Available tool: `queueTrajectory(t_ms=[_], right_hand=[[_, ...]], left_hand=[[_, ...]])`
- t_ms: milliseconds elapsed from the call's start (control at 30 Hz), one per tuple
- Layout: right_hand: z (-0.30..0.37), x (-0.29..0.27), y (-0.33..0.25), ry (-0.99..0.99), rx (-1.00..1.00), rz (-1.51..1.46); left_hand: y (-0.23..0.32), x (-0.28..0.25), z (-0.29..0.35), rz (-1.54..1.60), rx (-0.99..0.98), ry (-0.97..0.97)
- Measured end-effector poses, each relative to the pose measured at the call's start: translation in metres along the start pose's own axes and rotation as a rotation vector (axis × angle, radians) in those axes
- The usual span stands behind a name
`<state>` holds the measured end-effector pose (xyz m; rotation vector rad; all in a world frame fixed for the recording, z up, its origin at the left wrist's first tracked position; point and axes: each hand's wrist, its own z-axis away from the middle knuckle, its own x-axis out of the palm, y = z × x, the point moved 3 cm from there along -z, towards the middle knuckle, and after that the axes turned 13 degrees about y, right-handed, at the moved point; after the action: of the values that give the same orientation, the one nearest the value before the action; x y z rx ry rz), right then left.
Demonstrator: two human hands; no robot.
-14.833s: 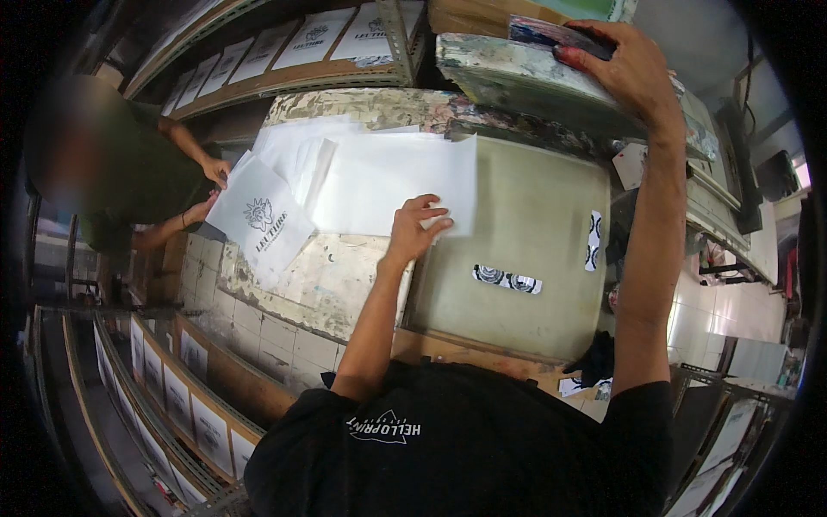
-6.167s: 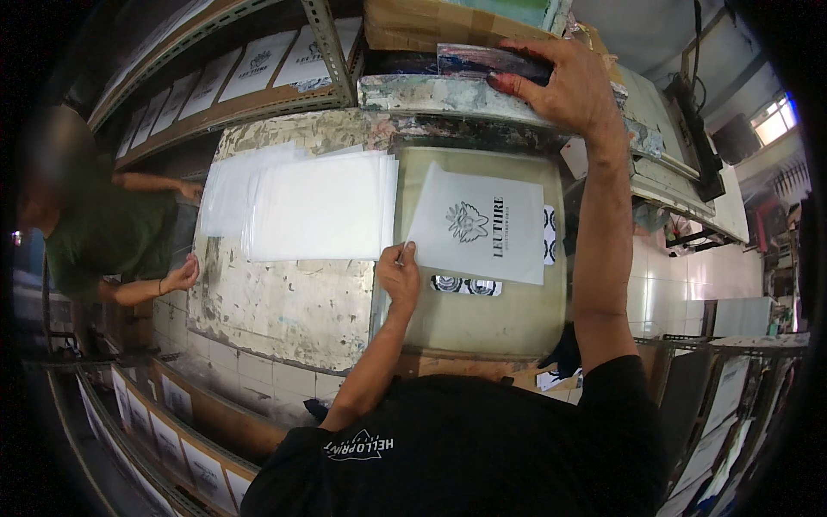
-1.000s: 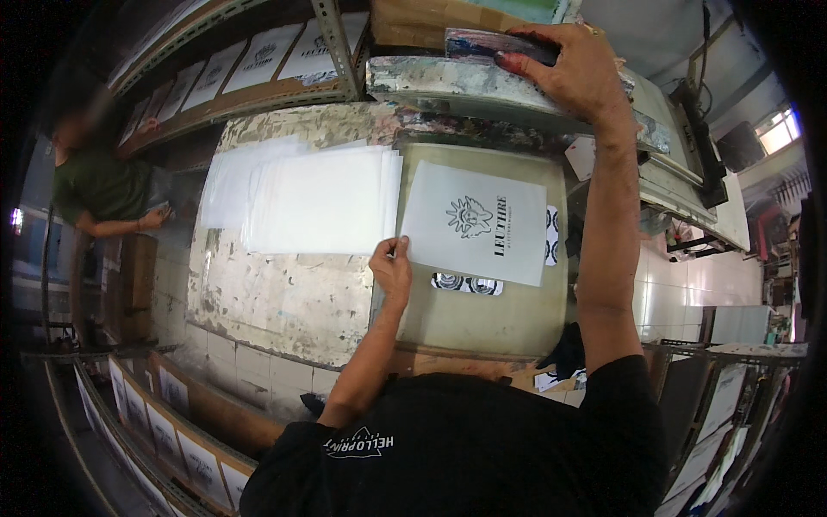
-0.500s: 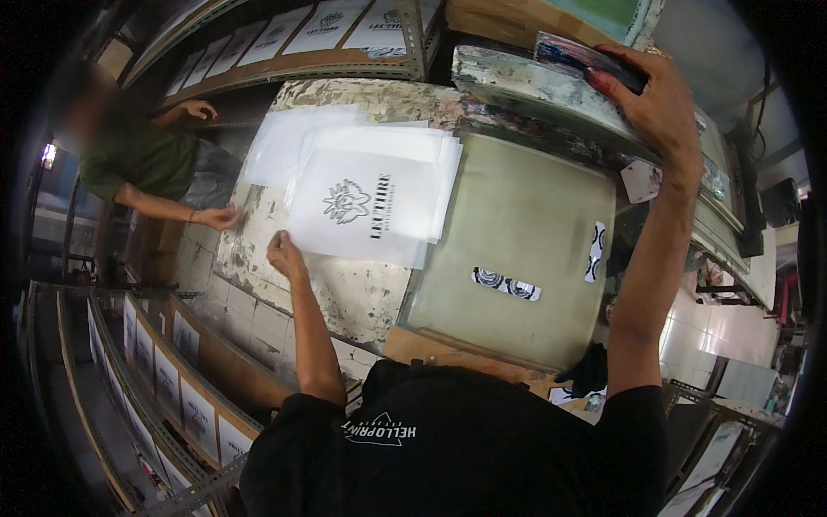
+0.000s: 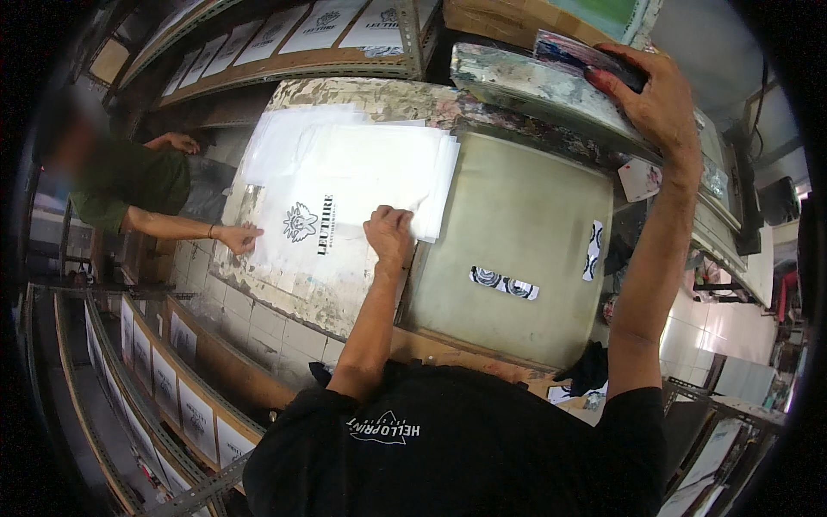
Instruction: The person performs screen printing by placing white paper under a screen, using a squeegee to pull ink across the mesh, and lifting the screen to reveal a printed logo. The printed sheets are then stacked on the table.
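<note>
My left hand [image 5: 388, 234] has its fingers curled on the lower edge of a stack of blank white sheets [image 5: 379, 159] on a worn, paint-stained table [image 5: 345, 297]. Left of it lies a white sheet with a black printed emblem [image 5: 308, 228], and a co-worker's hand [image 5: 243, 237] touches that sheet's left edge. My right hand [image 5: 656, 96] grips the raised, ink-smeared printing screen frame [image 5: 525, 84] at the upper right. Below the frame the olive-green printing board [image 5: 517, 215] lies bare.
Black-and-white taped markers [image 5: 505, 283] sit near the board's front and right edges. The co-worker in a green shirt [image 5: 129, 177] stands at the left. Shelves holding printed sheets run along the top [image 5: 284, 30] and the lower left [image 5: 164, 370].
The printed sheet has slid further left toward the co-worker, whose hand now rests on it. My left hand has let it go and moved right to the blank stack. My right hand still holds the frame up.
</note>
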<state>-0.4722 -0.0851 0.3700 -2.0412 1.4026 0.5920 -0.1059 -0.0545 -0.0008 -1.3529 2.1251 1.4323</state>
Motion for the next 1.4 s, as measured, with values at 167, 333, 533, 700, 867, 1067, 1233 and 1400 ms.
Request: queueTrajectory(t_ms=[167, 333, 533, 700, 867, 1067, 1233, 1400], right_hand=[[0.0, 0.001, 0.003, -0.037, 0.036, 0.094], [0.0, 0.001, 0.006, -0.002, 0.009, 0.096], [-0.006, -0.006, -0.008, -0.033, 0.032, 0.055], [-0.01, -0.008, -0.014, -0.081, 0.08, 0.025], [-0.008, -0.013, -0.017, -0.074, 0.134, -0.005], [-0.007, -0.008, -0.01, -0.099, 0.116, -0.007], [-0.004, -0.008, -0.013, -0.087, 0.096, 0.004], [0.013, -0.008, -0.015, -0.055, 0.052, 0.023]], left_hand=[[0.01, -0.008, -0.035, 0.343, -0.14, 0.098], [0.078, -0.007, -0.007, 0.285, 0.257, -0.553], [0.104, 0.058, 0.063, 0.021, 0.579, -0.731], [0.151, 0.108, 0.082, 0.198, 0.777, -0.735], [0.168, 0.113, 0.096, 0.209, 0.846, -0.809], [0.178, 0.097, 0.117, 0.243, 0.85, -0.832], [0.176, 0.091, 0.122, 0.313, 0.846, -0.77], [0.186, 0.059, 0.098, 0.476, 0.685, -0.783]])
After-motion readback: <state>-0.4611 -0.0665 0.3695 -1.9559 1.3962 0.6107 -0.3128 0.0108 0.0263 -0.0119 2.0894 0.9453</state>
